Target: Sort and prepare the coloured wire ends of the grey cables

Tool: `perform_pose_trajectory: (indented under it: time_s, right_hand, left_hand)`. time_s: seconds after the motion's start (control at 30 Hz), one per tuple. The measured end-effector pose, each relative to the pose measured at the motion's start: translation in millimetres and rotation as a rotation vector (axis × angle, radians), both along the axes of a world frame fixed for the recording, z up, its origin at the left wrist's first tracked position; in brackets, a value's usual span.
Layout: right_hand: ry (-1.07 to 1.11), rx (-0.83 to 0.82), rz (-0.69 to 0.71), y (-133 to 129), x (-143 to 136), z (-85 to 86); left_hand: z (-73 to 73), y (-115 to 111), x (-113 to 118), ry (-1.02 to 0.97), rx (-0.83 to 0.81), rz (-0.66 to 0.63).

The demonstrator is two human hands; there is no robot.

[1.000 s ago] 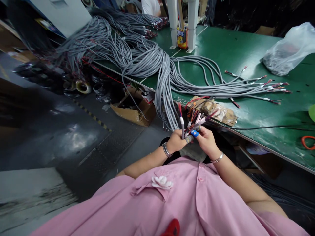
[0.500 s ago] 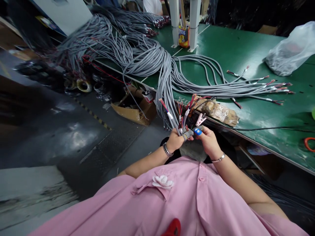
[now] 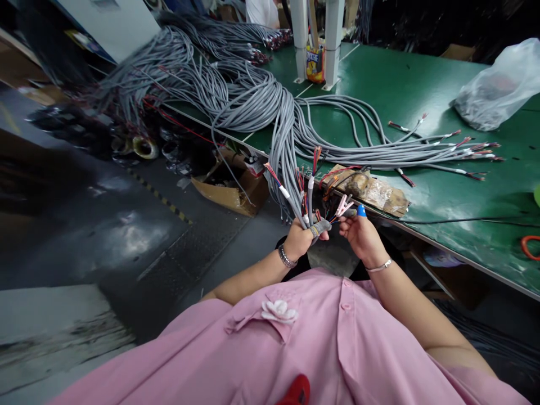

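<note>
Right of a cardboard box (image 3: 225,197), the left hand (image 3: 300,239) clasps gray cables (image 3: 310,199) beside the green table (image 3: 388,73). A yellow packet's (image 3: 314,66) lettering blurs past reading. The right hand (image 3: 361,236) curls near a pink clip (image 3: 343,207), its pinch unclear. Beyond sits a plastic bag (image 3: 491,87).

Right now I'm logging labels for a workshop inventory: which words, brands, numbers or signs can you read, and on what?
No text can be quoted with certainty.
Yellow packet by the white posts: large lettering, too blurred to read surely.
Red-and-white box near the cardboard box: any print is too small to read.
</note>
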State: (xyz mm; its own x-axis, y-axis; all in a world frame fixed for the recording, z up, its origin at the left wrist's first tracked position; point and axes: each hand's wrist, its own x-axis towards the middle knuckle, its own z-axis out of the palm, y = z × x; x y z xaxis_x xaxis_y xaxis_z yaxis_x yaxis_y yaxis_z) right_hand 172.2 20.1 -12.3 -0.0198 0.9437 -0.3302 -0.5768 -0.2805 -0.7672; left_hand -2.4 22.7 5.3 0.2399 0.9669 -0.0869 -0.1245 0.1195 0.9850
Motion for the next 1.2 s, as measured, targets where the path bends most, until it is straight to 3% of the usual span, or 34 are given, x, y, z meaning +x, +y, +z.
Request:
perform_pose_trajectory:
  time_s: [0.17,0.37,0.6,0.9,1.2]
  right_hand:
    - [-0.05,0.045,0.094,10.4,-0.6,6.3]
    - [-0.392,0.245,-0.14,11.7,-9.6,-2.0]
    - [0.013,0.1,-0.084,24.1,-16.1,-3.2]
    - [0.082,0.054,-0.147,26.7,-20.7,-3.8]
    - [0.112,-0.009,-0.029,19.1,-13.2,3.0]
  left_hand:
    - [4.0,4.3,2.1,-0.014,-0.025,-0.075]
    - [10.0,9.4,5.8,-0.002,-0.05,-0.138]
    - [8.4,10.2,11.1,0.038,-0.031,-0.134]
    - [8.0,11.6,13.8,0.08,0.009,-0.173]
    - [11.4,4.5,3.1,0.057,0.005,-0.181]
